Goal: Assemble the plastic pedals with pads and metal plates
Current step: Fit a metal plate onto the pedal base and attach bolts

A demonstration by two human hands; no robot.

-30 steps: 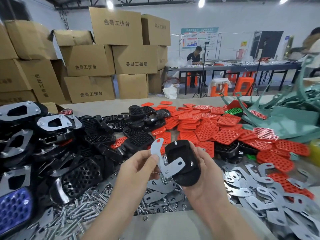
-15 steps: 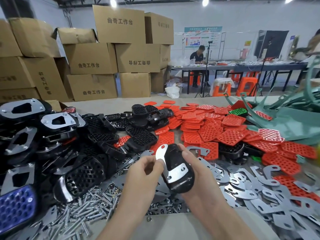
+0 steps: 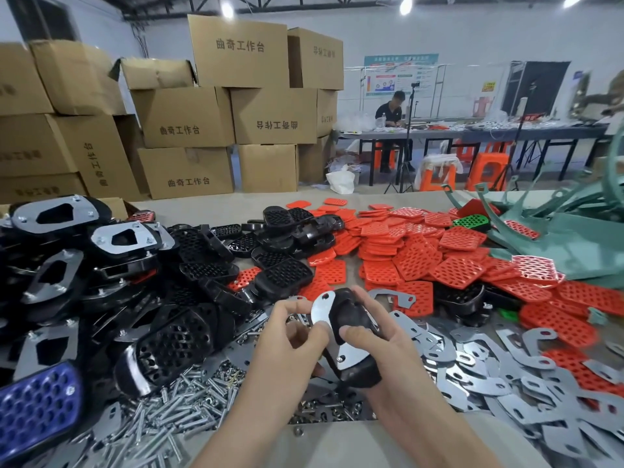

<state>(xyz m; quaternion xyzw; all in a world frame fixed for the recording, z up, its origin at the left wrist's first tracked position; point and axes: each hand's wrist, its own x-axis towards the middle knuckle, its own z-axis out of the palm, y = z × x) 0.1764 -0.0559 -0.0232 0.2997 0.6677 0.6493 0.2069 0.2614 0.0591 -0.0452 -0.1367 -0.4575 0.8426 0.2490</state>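
Lower centre: the right hand (image 3: 385, 349) grips a black pedal (image 3: 354, 315) while the left hand (image 3: 287, 339) pinches a metal plate (image 3: 322, 309) against it; its holes probably need aligning next.

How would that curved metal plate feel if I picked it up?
The metal plate on the black pedal looks thin and flat, so probably light yet stiff. Its shiny surface may be slippery. Being flat, it should not roll.
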